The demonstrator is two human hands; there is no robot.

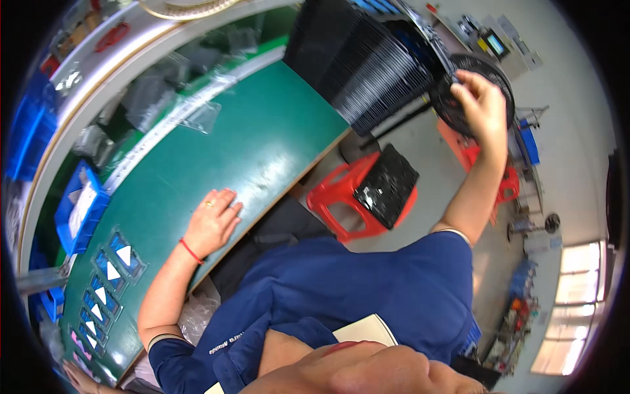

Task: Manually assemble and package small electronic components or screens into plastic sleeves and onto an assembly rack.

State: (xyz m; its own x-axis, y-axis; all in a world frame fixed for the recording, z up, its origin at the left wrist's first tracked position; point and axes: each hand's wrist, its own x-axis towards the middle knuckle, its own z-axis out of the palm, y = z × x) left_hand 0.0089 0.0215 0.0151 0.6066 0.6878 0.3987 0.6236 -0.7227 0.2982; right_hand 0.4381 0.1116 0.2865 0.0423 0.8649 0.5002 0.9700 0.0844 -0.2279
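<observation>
My left hand [213, 222] lies on the green tabletop [223, 164] close to its front edge, fingers stretched out and nothing in them. Out to the far right, my right hand [484, 102] is raised with thumb and fingers bent together at the outer edge of a black ribbed rack [377, 69]. What the fingertips pinch there is too small to make out. The rack has many narrow slots and stands at the table's right end. A black shiny tray [387, 186] rests on a red plastic stool [341, 203] beside the table.
Several blue packets with white triangles [113, 270] lie in a row at the table's left. Blue bins [82, 210] and clear plastic pieces [202, 118] line the back. Another person's hand [80, 377] shows at lower left. A round black fan-like object [489, 79] stands behind my right hand.
</observation>
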